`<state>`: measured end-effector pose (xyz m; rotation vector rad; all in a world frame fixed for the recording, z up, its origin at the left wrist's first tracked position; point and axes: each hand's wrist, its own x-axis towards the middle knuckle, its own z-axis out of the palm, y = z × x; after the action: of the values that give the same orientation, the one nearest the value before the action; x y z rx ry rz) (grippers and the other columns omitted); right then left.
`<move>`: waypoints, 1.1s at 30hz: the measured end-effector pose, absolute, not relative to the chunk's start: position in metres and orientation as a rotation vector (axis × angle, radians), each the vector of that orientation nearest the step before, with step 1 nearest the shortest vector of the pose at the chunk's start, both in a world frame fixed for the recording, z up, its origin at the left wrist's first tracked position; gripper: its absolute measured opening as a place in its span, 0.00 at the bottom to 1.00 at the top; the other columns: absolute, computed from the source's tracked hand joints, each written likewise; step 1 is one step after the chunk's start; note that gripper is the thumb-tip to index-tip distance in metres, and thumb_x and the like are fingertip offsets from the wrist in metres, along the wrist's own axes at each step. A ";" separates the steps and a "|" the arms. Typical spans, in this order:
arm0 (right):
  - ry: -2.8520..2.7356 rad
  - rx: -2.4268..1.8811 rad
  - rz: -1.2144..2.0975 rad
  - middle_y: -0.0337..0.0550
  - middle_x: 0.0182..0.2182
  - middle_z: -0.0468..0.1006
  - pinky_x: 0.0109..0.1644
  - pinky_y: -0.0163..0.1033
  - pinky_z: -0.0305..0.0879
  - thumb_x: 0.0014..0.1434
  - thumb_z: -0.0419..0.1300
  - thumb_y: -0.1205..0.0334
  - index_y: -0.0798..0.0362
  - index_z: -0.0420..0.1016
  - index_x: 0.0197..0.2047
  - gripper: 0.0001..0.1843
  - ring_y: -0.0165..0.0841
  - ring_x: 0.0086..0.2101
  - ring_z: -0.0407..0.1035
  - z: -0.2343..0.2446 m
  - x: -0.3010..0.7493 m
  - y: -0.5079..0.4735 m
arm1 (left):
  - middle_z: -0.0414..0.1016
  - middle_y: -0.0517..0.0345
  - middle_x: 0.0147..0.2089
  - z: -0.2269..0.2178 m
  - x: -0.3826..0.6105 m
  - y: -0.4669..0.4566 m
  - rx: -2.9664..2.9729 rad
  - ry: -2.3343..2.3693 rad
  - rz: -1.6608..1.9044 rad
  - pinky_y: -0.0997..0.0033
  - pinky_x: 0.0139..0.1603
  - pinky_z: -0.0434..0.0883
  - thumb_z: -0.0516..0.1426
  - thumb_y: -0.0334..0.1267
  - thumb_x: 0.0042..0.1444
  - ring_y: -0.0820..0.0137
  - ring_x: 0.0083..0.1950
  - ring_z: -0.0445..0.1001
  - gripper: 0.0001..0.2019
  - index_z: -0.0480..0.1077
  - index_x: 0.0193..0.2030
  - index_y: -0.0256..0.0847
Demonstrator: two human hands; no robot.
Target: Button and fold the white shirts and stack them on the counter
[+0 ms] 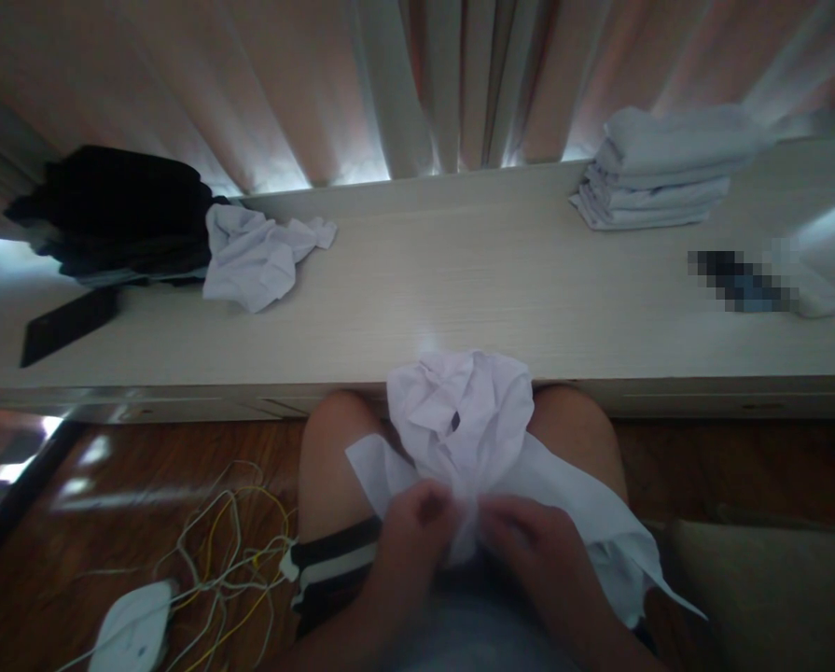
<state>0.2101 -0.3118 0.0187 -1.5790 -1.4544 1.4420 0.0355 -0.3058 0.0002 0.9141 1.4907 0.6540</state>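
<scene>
A white garment (473, 411) lies bunched over my lap, its upper part resting against the edge of the counter. One flap spreads over my right thigh and a smaller corner over the left. My left hand (421, 523) pinches the cloth near the middle, its fingers curled. Close beside it, my right hand (529, 537) grips the same white fabric with bent fingers. The two hands almost meet, and the exact bit of cloth between the fingertips is blurred.
On the pale counter (417, 280) stand a dark clothes pile (123, 210), a crumpled white cloth (256, 257), a black flat object (71, 327) and a folded white stack (661, 168). Tangled cables (235, 532) and a white device (133, 625) lie on the floor at left.
</scene>
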 end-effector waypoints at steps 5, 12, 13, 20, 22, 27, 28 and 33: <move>-1.525 -1.597 1.347 0.41 0.35 0.84 0.43 0.39 0.71 0.59 0.61 0.51 0.48 0.85 0.39 0.13 0.37 0.36 0.78 0.011 0.211 -0.312 | 0.67 0.63 0.22 0.001 0.037 -0.309 0.881 1.464 0.623 0.77 0.24 0.59 0.60 0.40 0.52 0.75 0.24 0.65 0.08 0.70 0.28 0.37; -1.620 -1.532 1.097 0.37 0.31 0.84 0.38 0.33 0.71 0.59 0.63 0.55 0.48 0.82 0.33 0.09 0.33 0.32 0.78 0.006 0.211 -0.316 | 0.65 0.62 0.22 0.014 0.034 -0.305 0.987 1.437 0.570 0.76 0.25 0.57 0.59 0.42 0.53 0.75 0.25 0.61 0.11 0.70 0.25 0.36; -1.638 -1.517 1.061 0.37 0.31 0.83 0.38 0.33 0.71 0.60 0.62 0.55 0.48 0.82 0.33 0.09 0.33 0.32 0.78 0.005 0.212 -0.316 | 0.64 0.63 0.23 0.015 0.034 -0.305 1.019 1.434 0.560 0.76 0.26 0.56 0.59 0.42 0.53 0.75 0.26 0.61 0.12 0.70 0.25 0.36; -1.883 -1.416 0.848 0.39 0.29 0.82 0.35 0.33 0.71 0.67 0.55 0.53 0.49 0.80 0.34 0.17 0.32 0.29 0.76 0.003 0.214 -0.317 | 0.64 0.60 0.26 0.017 0.029 -0.307 1.307 1.402 0.516 0.73 0.30 0.57 0.55 0.43 0.59 0.72 0.30 0.62 0.16 0.66 0.22 0.38; -1.955 -1.403 0.792 0.41 0.29 0.82 0.35 0.34 0.71 0.67 0.54 0.53 0.49 0.81 0.34 0.17 0.33 0.29 0.76 0.002 0.214 -0.317 | 0.67 0.59 0.27 0.019 0.028 -0.309 1.372 1.407 0.505 0.73 0.32 0.58 0.53 0.43 0.61 0.71 0.30 0.63 0.17 0.67 0.23 0.39; -2.004 -1.376 0.722 0.43 0.30 0.83 0.35 0.35 0.72 0.68 0.53 0.55 0.49 0.81 0.36 0.17 0.34 0.29 0.77 0.000 0.216 -0.319 | 0.71 0.57 0.28 0.029 0.032 -0.309 1.419 1.381 0.509 0.72 0.32 0.60 0.53 0.46 0.63 0.70 0.31 0.66 0.18 0.70 0.25 0.39; -1.997 -1.350 0.701 0.44 0.31 0.83 0.36 0.35 0.73 0.68 0.53 0.55 0.50 0.82 0.37 0.17 0.34 0.30 0.77 -0.001 0.216 -0.321 | 0.71 0.57 0.28 0.030 0.032 -0.308 1.426 1.375 0.503 0.72 0.32 0.60 0.54 0.47 0.62 0.70 0.31 0.67 0.18 0.71 0.25 0.39; -1.980 -1.310 0.737 0.44 0.35 0.84 0.43 0.38 0.74 0.67 0.55 0.58 0.49 0.82 0.42 0.13 0.35 0.35 0.78 -0.008 0.219 -0.325 | 0.73 0.57 0.29 0.029 0.033 -0.306 1.435 1.418 0.430 0.73 0.32 0.61 0.54 0.43 0.62 0.70 0.31 0.69 0.16 0.72 0.26 0.39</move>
<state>0.2191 -0.3250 -0.0079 -1.3097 -1.9798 0.7371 0.0334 -0.3059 0.0286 1.4352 1.4177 0.4298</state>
